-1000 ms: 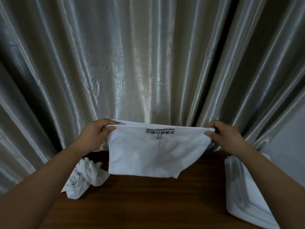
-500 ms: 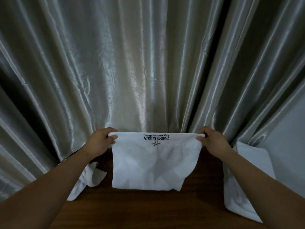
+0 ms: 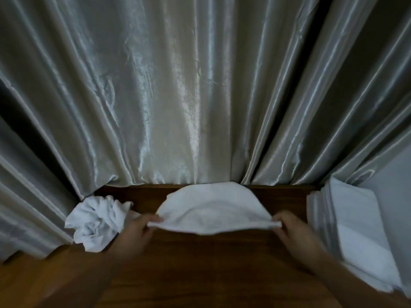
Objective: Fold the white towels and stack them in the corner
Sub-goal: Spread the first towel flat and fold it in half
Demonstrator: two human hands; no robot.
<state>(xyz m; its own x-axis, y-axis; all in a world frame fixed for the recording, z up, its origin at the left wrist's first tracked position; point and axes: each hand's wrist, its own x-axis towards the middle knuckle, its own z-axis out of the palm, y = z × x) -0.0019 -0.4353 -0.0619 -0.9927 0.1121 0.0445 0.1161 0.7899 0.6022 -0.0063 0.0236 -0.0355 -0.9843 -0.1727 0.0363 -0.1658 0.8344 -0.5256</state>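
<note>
A white towel [image 3: 211, 210] is stretched low over the dark wooden table [image 3: 211, 263], its far part billowing back toward the curtain. My left hand [image 3: 135, 232] pinches its near left corner and my right hand [image 3: 293, 232] pinches its near right corner. A stack of folded white towels [image 3: 351, 230] lies in the table's right corner. A crumpled white towel [image 3: 97, 221] sits at the left, just beside my left hand.
A shiny grey curtain [image 3: 178, 96] hangs right behind the table's far edge and wraps round both sides. A pale wall [image 3: 391, 178] shows at the far right, behind the stack.
Both hands have dropped from chest height toward me and down to the table, bringing the hanging towel with them. Its printed edge no longer shows and the cloth now swings away from me.
</note>
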